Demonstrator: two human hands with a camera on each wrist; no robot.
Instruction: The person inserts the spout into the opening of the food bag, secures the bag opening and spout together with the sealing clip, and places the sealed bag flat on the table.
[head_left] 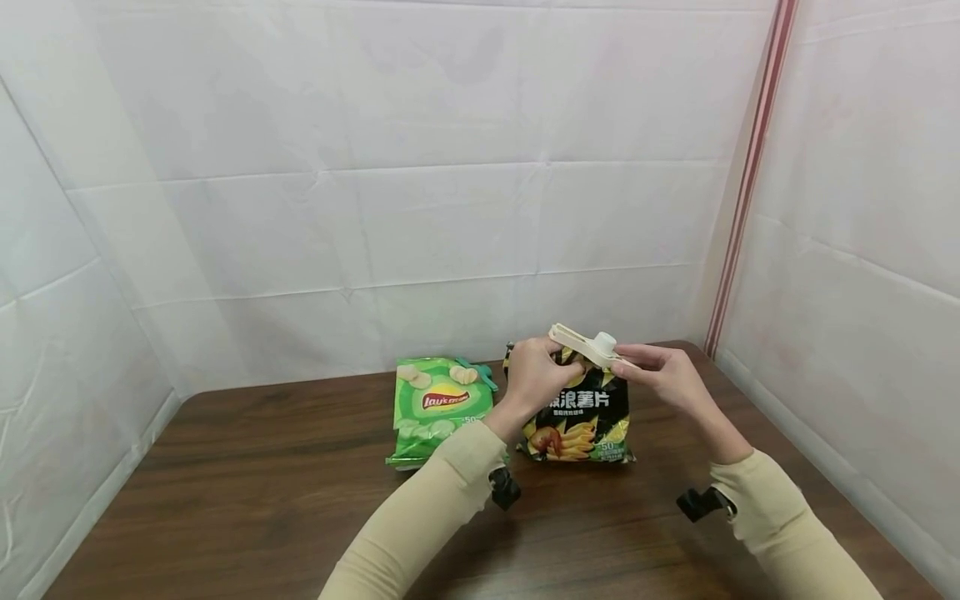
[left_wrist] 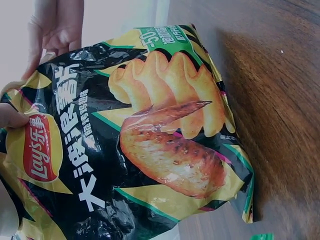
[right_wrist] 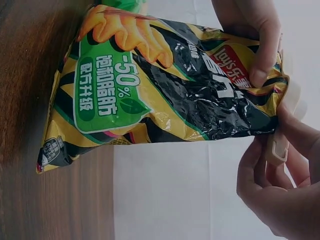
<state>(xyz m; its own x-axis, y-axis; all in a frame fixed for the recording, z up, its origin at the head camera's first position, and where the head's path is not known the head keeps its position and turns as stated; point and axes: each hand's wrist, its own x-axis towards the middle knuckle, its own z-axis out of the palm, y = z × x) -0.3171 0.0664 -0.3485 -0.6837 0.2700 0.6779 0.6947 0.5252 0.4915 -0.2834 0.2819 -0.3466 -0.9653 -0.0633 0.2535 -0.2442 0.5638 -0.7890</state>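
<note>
A black and yellow Lay's chip bag (head_left: 577, 425) stands upright on the table, its printed front toward me. My left hand (head_left: 531, 379) pinches the upper part of the bag, the thumb pressing on its front by the red logo. Across the bag's top edge lies a cream bag clip (head_left: 576, 340) with a round white knob. My right hand (head_left: 663, 375) holds the clip's right end at the bag's top corner; the right wrist view shows fingers around that clip end (right_wrist: 276, 152). The left wrist view has the bag front (left_wrist: 150, 135) large, with the clip mostly hidden.
Left of the black bag, a green Lay's chip bag (head_left: 442, 408) rests on the brown wooden table (head_left: 262, 483). A teal clip (head_left: 480, 373) is at its upper right. White sheeting (head_left: 420, 208) hangs behind and on both sides.
</note>
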